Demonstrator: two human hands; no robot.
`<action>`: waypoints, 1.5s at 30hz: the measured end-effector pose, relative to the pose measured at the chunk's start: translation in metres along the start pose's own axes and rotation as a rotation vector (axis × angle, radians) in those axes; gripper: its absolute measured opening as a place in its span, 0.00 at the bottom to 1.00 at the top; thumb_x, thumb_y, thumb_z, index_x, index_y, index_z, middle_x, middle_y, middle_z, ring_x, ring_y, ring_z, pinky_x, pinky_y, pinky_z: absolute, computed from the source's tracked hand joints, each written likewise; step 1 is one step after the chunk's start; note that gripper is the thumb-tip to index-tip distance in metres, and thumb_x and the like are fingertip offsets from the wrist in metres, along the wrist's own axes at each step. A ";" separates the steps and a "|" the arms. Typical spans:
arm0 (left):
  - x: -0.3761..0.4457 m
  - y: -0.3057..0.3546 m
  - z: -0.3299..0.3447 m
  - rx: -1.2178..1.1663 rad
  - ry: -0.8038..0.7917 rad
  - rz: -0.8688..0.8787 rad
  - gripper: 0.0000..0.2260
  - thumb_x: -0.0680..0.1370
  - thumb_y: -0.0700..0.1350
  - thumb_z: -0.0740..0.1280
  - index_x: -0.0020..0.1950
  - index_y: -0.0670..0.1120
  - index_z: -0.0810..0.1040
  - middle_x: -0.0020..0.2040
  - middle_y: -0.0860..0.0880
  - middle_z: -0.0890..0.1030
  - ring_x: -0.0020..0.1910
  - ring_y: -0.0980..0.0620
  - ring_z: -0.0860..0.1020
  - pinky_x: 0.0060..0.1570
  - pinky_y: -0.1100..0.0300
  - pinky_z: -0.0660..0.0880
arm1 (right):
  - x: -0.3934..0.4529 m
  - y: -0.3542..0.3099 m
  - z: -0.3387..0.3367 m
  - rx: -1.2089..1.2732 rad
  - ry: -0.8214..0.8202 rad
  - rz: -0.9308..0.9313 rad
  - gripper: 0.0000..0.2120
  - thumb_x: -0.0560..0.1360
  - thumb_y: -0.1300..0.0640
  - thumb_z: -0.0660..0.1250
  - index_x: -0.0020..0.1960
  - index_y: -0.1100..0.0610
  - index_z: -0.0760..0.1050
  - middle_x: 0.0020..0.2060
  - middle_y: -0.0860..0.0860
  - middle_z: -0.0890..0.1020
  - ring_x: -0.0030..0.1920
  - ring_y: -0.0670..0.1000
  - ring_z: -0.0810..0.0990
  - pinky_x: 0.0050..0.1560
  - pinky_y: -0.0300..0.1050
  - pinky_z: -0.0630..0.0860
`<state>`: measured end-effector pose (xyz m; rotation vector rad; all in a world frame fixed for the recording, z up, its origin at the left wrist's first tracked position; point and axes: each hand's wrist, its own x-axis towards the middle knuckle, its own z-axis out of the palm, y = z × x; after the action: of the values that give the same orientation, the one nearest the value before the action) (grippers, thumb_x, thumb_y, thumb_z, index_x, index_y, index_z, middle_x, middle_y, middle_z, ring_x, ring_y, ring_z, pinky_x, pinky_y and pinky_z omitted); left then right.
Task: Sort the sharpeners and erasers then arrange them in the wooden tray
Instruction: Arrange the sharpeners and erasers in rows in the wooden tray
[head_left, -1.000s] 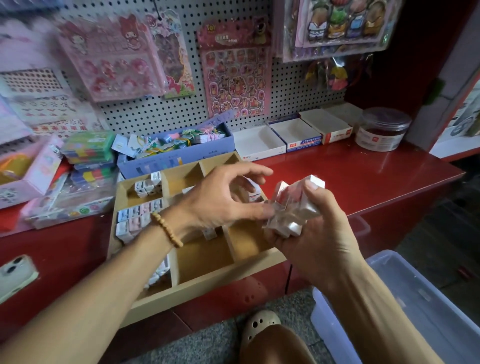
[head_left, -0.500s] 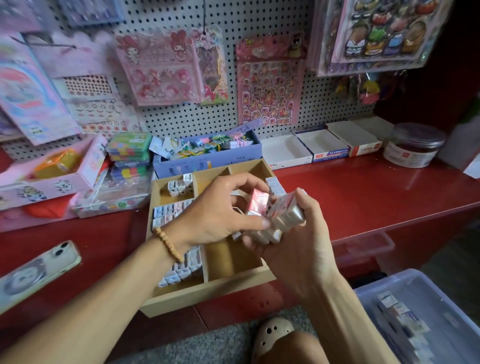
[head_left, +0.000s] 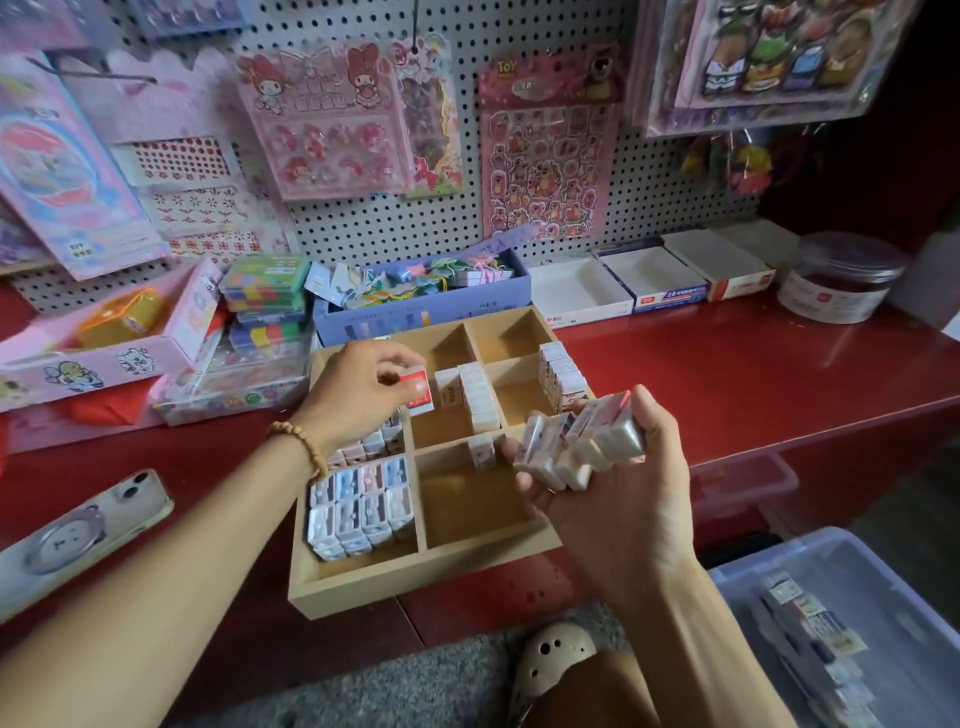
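Tray (head_left: 415, 577) on counter (head_left: 727, 374), partly filled: sharpeners (head_left: 361, 506) pack near-left cell, erasers (head_left: 475, 397) line two middle cells; far cells bare. Left hand (head_left: 358, 395) pinches one eraser (head_left: 420, 395) over tray. Right hand (head_left: 613, 499) grips a bundle (head_left: 576, 447). More in bin (head_left: 831, 634); roughly halfway, by my estimate.

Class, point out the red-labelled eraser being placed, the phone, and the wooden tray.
red-labelled eraser (head_left: 420, 399): head view, its red face.
phone (head_left: 83, 530): head view, back of its case.
wooden tray (head_left: 415, 574): head view, near wall.
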<state>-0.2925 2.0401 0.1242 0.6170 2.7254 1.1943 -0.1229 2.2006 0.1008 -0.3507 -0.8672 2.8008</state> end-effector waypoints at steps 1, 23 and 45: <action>0.002 -0.001 0.003 0.025 -0.005 0.001 0.10 0.73 0.42 0.75 0.42 0.58 0.79 0.44 0.56 0.83 0.46 0.54 0.82 0.56 0.50 0.79 | -0.001 0.000 0.000 -0.006 0.002 -0.005 0.25 0.72 0.37 0.65 0.56 0.56 0.66 0.47 0.59 0.75 0.47 0.62 0.79 0.39 0.50 0.75; -0.017 0.081 0.086 0.097 -0.280 0.326 0.06 0.69 0.44 0.77 0.43 0.48 0.83 0.38 0.56 0.81 0.35 0.63 0.76 0.38 0.69 0.74 | -0.037 -0.038 -0.047 -0.037 0.187 -0.217 0.19 0.75 0.39 0.63 0.49 0.57 0.73 0.50 0.62 0.75 0.52 0.66 0.74 0.41 0.52 0.75; -0.022 0.082 0.121 0.157 -0.283 0.343 0.05 0.72 0.48 0.75 0.42 0.51 0.81 0.39 0.54 0.79 0.37 0.58 0.76 0.40 0.60 0.76 | -0.045 -0.050 -0.063 -0.062 0.144 -0.097 0.36 0.54 0.37 0.81 0.53 0.57 0.76 0.54 0.63 0.79 0.50 0.66 0.81 0.43 0.54 0.79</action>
<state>-0.2155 2.1641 0.0993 1.2115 2.5520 0.8666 -0.0565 2.2637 0.0869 -0.4985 -0.9137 2.6278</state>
